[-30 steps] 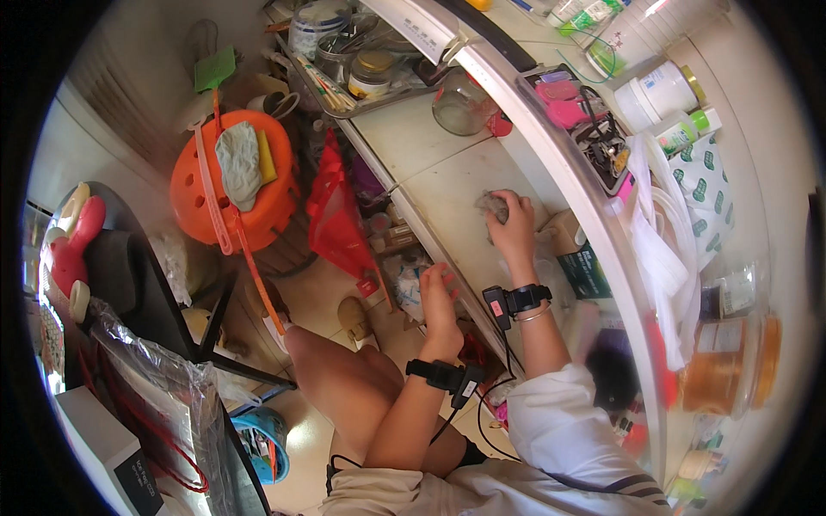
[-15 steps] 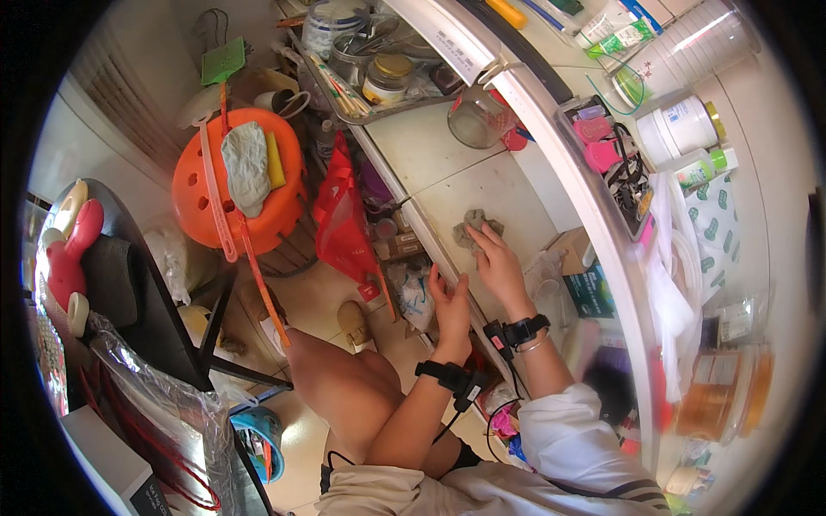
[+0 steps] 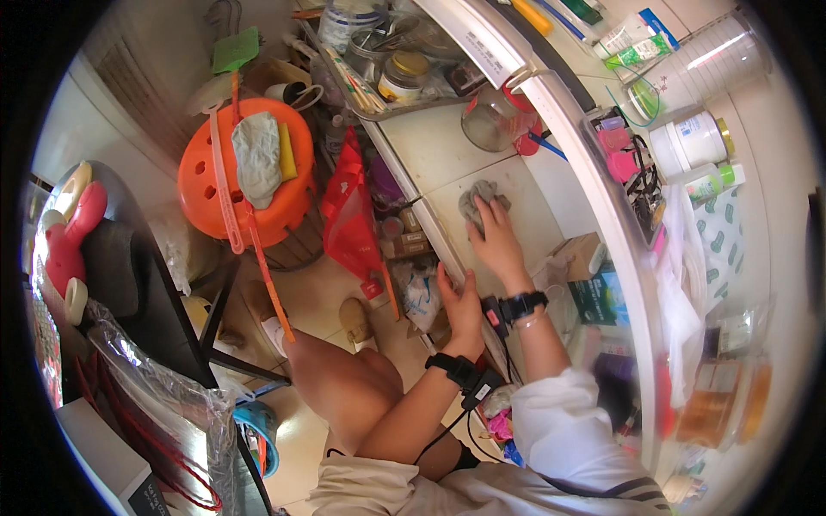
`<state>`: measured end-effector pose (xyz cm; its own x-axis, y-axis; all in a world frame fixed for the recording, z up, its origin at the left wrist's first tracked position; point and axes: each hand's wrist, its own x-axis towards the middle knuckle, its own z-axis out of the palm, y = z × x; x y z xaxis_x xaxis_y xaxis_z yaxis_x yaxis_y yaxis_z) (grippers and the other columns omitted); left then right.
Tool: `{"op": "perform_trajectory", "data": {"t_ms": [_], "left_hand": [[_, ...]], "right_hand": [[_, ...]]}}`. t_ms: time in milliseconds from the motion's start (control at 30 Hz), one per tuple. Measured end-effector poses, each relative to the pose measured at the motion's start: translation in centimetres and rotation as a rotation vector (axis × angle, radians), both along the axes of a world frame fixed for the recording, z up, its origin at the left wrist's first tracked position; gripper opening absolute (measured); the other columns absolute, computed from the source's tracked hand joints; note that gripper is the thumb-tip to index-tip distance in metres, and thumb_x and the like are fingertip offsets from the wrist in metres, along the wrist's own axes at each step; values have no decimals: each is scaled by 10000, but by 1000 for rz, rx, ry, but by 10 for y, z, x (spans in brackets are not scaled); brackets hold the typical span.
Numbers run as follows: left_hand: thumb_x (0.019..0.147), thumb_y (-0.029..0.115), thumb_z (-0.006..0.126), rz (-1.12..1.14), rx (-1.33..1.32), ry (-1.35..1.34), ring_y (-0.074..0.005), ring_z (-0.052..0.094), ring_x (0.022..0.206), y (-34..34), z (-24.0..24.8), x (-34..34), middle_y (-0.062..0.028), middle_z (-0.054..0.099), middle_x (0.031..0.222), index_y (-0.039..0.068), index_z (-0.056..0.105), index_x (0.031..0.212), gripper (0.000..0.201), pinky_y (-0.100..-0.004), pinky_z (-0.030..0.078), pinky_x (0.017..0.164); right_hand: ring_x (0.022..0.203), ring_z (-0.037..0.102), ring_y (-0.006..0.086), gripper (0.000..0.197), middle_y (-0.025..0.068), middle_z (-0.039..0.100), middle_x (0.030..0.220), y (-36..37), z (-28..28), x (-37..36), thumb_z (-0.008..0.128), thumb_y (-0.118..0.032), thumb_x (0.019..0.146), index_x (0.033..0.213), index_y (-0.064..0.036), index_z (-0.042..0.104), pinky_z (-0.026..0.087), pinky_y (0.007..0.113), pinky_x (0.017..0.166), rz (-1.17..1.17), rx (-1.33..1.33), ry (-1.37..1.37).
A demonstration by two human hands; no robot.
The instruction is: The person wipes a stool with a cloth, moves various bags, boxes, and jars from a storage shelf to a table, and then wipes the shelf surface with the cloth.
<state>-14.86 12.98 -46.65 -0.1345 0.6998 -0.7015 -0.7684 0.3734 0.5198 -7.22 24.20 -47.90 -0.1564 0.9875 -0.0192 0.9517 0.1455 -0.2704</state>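
My right hand (image 3: pixel 496 241) reaches onto a white tiled shelf (image 3: pixel 452 181) and presses its fingers down on a crumpled grey cloth (image 3: pixel 475 203). The cloth lies bunched against the tile under the fingertips. Nearer to me, my left hand (image 3: pixel 463 316) is held over the shelf's front edge, thumb and fingers apart, with nothing in it. Past the cloth stands a clear glass jar (image 3: pixel 489 125) with a red lid. Both wrists wear black straps with small cabled devices.
Beyond the cloth lies a tray (image 3: pixel 379 110) of jars and utensils. Right of my right hand are boxes (image 3: pixel 594 297), with a raised white ledge (image 3: pixel 594 198) above the shelf. An orange stool (image 3: pixel 202 163), a red bag (image 3: pixel 351 215) and a black chair (image 3: pixel 163 267) stand at left.
My right hand has moved slightly farther in, and its fingers now cover more of the grey cloth. My left hand remains open by the shelf edge. The whole view has shifted a little.
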Motion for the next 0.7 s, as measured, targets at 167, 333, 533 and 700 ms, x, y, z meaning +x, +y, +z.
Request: {"op": "perform_trajectory", "data": {"t_ms": [167, 333, 533, 700], "left_hand": [[1005, 229, 517, -55, -10, 118, -282, 289, 1415, 0, -18, 4, -150, 255, 1560, 138, 279, 1516, 571, -369, 257, 1134], [1020, 197, 500, -59, 28, 144, -210, 338, 1370, -4, -28, 15, -124, 282, 1542, 190, 260, 1523, 557, -321, 308, 1088], [990, 138, 509, 34, 33, 235, -303, 338, 1388, -1, -18, 27, -185, 331, 1509, 95, 323, 1499, 543, -386, 264, 1138], [998, 139, 492, -8, -7, 313, -331, 350, 1376, -2, -33, 27, -197, 346, 1492, 91, 326, 1495, 527, -406, 280, 1129]], "right_hand": [[1383, 360, 376, 488, 232, 377, 1490, -22, 4, -2, 484, -151, 958, 1441, -112, 428, 348, 411, 1108, 141, 7, 116], [1211, 550, 346, 431, 152, 511, 1408, 26, 12, -11, 489, -118, 945, 1375, -111, 514, 475, 413, 992, 135, -1, 33], [1119, 589, 384, 455, 180, 521, 1383, 94, 3, -25, 478, -94, 915, 1366, -135, 525, 494, 428, 938, 199, 77, -27], [1142, 589, 357, 465, 109, 490, 1437, 136, -3, -63, 470, -110, 912, 1374, -126, 517, 484, 436, 966, 176, 31, -43]]}}
